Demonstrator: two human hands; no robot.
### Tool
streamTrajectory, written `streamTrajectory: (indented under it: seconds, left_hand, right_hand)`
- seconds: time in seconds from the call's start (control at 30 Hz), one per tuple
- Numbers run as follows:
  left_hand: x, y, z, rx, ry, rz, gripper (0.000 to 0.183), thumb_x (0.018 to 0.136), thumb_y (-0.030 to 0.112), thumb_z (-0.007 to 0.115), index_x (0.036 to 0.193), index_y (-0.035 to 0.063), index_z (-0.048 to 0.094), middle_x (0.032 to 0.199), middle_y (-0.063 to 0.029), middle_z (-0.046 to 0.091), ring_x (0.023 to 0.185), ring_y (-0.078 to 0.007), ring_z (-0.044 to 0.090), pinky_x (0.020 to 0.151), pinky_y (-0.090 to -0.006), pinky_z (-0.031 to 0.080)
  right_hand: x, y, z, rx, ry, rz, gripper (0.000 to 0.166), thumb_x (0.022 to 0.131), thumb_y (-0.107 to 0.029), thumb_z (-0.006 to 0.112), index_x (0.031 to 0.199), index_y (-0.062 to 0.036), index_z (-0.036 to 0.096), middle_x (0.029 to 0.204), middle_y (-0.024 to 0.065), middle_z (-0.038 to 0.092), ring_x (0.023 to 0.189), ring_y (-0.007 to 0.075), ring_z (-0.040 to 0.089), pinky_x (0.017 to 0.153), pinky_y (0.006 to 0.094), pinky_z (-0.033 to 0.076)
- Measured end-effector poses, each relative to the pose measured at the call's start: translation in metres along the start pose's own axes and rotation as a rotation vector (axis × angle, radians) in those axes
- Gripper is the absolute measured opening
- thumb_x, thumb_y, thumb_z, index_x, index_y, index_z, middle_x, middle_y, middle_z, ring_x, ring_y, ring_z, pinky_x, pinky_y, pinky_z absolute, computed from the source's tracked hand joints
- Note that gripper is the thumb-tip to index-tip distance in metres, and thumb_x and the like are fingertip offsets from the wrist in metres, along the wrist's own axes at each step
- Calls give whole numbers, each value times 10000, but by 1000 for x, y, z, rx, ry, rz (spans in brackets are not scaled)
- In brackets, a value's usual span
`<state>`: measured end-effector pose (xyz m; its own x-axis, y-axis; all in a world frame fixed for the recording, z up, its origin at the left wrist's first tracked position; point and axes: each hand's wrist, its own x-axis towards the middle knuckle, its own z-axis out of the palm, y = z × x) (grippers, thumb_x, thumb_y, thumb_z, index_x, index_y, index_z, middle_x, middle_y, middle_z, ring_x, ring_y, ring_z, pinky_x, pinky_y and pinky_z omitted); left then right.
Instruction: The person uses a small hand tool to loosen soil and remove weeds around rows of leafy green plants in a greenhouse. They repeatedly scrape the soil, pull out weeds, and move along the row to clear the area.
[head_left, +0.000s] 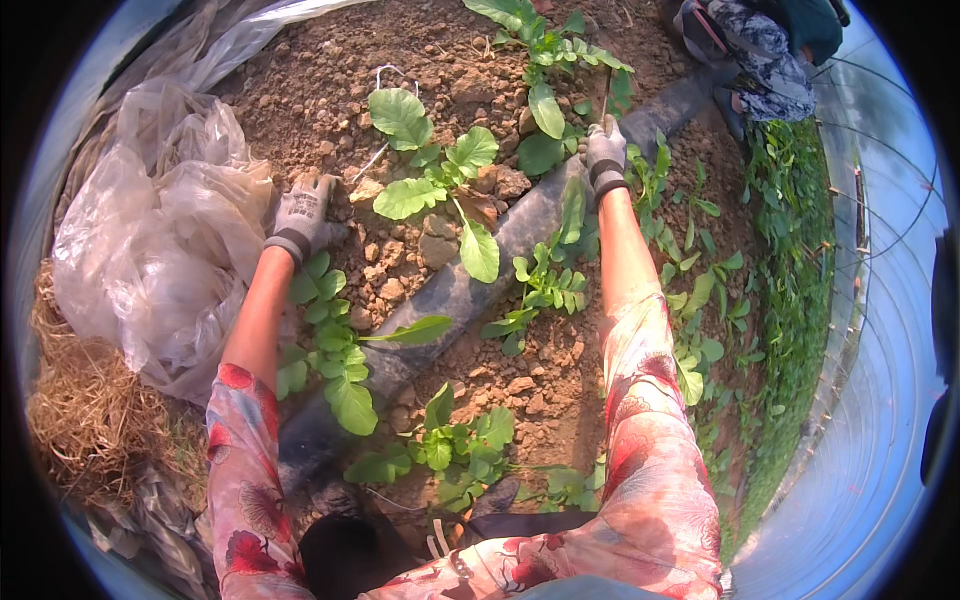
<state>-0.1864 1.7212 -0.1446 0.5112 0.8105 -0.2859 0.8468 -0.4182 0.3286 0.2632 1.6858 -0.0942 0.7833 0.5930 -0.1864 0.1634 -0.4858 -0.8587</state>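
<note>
Both hands wear grey work gloves with dark cuffs. My left hand (304, 214) lies on the clods beside a heap of clear plastic film (187, 255), its fingers apart. My right hand (606, 154) is closed on a thin tool or rod (607, 94), which points away towards a leafy plant (546, 109); its far end is hidden by leaves. Between the hands grows a green seedling with lobed leaves (450, 172). A dark drip hose or plastic tube (525, 225) runs diagonally across the soil beneath the leaves.
Dry straw (90, 420) lies at the left. More leafy plants (457, 450) grow near my feet, and a dense green row (787, 300) lines the right. A co-worker in patterned clothing (757, 60) is at the upper right, by the hooped plastic tunnel wall (877, 375).
</note>
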Motion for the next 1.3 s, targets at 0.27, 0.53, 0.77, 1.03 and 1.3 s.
streamTrajectory:
  seconds: [0.27,0.53,0.77,1.03,1.3]
  left_hand:
    - [19,41,0,-72,79,164,680,621,322,775,1184,126,449,1166,-163,478,1128,-335,452,934,-433,394]
    - [-5,5,2,91,62,20,710,615,352,774,1199,121,442,1195,-162,474,1140,-333,449,933,-432,398]
    - [2,8,-2,43,37,47,690,624,347,770,1187,113,446,1197,-162,466,1129,-336,469,915,-437,419]
    - [0,11,0,11,49,63,695,605,308,790,1178,105,453,1171,-159,499,1115,-335,479,898,-427,428]
    - [1,0,0,29,16,42,711,603,305,790,1198,118,447,1231,-168,460,1181,-340,423,959,-419,389]
  right_hand:
    - [107,11,-67,-450,246,-182,350,872,-121,416,1205,-15,448,715,134,602,523,223,588,445,334,448]
    - [-33,34,-2,123,-129,238,237,955,-274,401,881,-90,531,544,60,493,389,176,466,363,310,382]
    - [-25,17,-32,-532,164,-229,417,854,-236,466,1245,-102,520,870,217,643,768,372,621,674,421,485]
    - [-95,39,-73,-679,111,-340,468,867,-179,475,1334,-157,452,699,56,593,503,115,556,515,280,477]
    - [-199,12,-47,-79,17,-360,501,925,-52,441,1405,-156,340,834,15,542,601,41,470,480,196,419]
